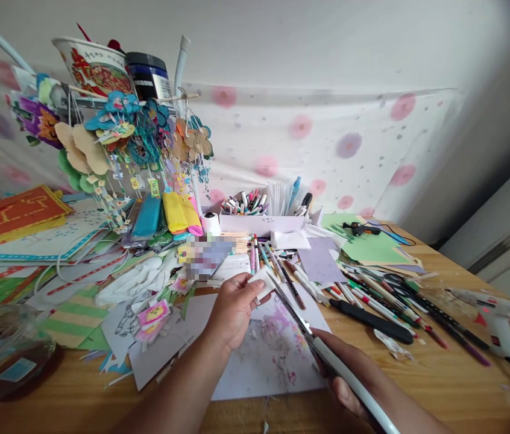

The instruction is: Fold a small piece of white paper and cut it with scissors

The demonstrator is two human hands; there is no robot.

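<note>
Near the centre, my left hand (236, 307) pinches a small white piece of paper (263, 283) between thumb and fingers. My right hand (349, 367) is wrapped round the handles of a pair of scissors (302, 325). Their blades are slightly parted and point up and left, with the tips at the right edge of the white piece. Below both hands lies a white sheet (237, 377) with pink and purple stains and small scraps on it.
Many pens (372, 298) and a black cutter (370, 321) lie right of the sheet. A glue gun (499, 319) stands far right. Left are a glass jar (11, 355), paper cutouts (153, 319) and coloured sheets (15, 217). Flower ornaments (146, 138) hang above; a pen box (261, 225) stands behind.
</note>
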